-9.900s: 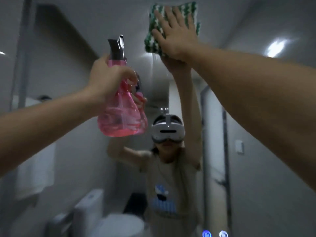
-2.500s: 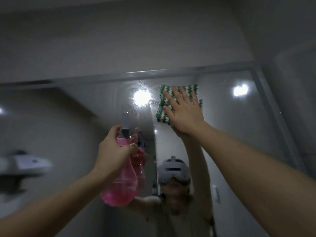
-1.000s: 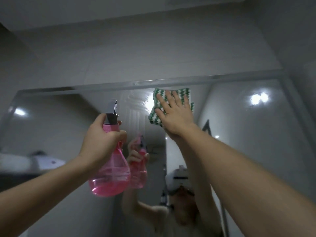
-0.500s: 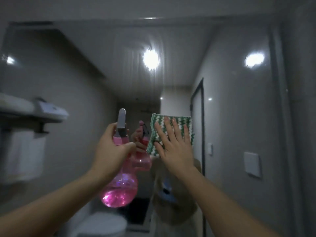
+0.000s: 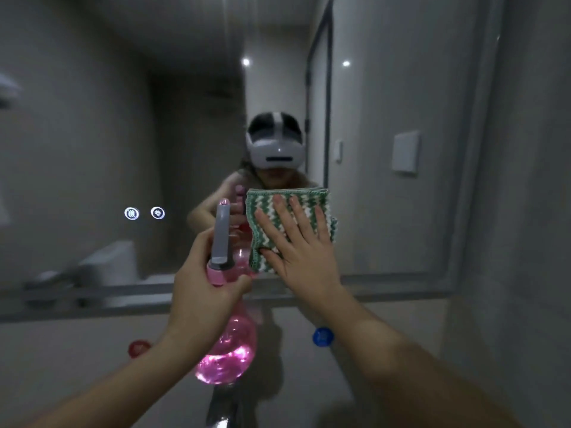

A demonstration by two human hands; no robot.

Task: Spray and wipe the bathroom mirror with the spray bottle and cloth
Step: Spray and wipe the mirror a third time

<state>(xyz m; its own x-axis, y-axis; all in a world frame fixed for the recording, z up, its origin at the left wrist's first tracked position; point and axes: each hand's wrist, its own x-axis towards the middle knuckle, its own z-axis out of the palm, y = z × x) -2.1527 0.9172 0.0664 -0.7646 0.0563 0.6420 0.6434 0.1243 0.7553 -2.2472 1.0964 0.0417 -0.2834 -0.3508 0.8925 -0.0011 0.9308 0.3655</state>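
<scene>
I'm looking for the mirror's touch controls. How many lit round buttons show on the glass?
2. One lit button sits left of the spray bottle; the second lit button is just right of it. The hands may hide others.

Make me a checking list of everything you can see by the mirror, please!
Surface: wall mirror, lower part under the cloth.
Job's things: green-and-white knitted cloth pressed flat on the glass; pink see-through spray bottle with grey nozzle held upright.
Clutter: red cap and blue cap below the mirror.
Grippers: right hand flat on cloth; left hand grips bottle neck.
Cables: nothing seen.
Surroundings: two lit round mirror buttons; grey walls.
</scene>
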